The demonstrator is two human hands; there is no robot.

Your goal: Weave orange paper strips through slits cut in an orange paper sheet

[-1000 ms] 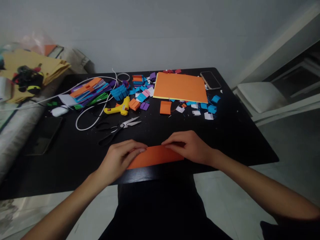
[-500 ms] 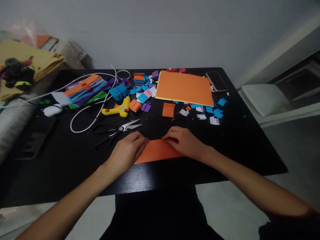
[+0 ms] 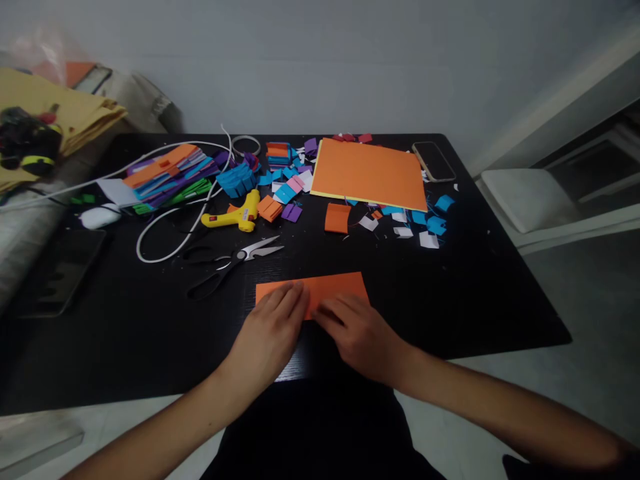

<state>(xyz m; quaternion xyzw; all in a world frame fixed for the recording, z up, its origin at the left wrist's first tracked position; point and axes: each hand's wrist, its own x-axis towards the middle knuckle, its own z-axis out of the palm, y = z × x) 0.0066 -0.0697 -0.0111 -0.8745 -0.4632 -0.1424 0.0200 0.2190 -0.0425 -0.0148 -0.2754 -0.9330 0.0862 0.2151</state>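
Note:
A strip of orange paper lies flat near the front of the black table, its far edge uncovered. My left hand presses on it, fingers stretched out flat over the left half. On the right half rests my right hand, its fingers slightly bent and apart, a little blurred, touching the paper close to its near edge. Both hands hide parts of that near edge. Beyond my left hand lie black-handled scissors, blades spread apart.
A yellow glue gun, a white cable and folded coloured paper strips lie at the back left. Orange sheets rest among small paper pieces, with a phone at the back right. Another dark phone-like slab sits left.
Both hands have moved from the paper's far edge toward its near edge. My left fingers now lie flat on it. The far edge and corners have come into view.

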